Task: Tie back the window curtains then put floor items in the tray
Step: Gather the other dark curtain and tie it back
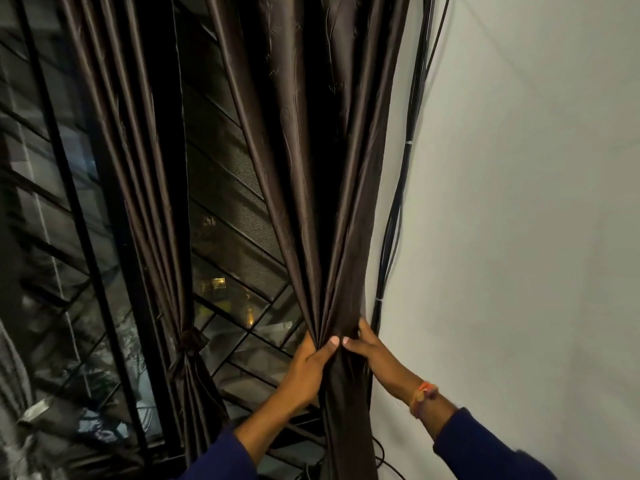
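Note:
A dark brown satin curtain [311,188] hangs at the right side of the window, its folds drawn into a bunch at about waist height. My left hand [308,365] grips that bunch from the left, thumb across the front. From the right, my right hand [370,351] wraps its fingers around the same bunch, against the wall. A second brown curtain [138,174] hangs further left, bound by a knotted tie [190,341]. No tray or floor items are in view.
Behind the curtains is a window with a black metal grille [239,251], dark outside. A bundle of black cables [398,202] runs down the white wall [519,220] just right of the curtain, with more cables looping near the floor.

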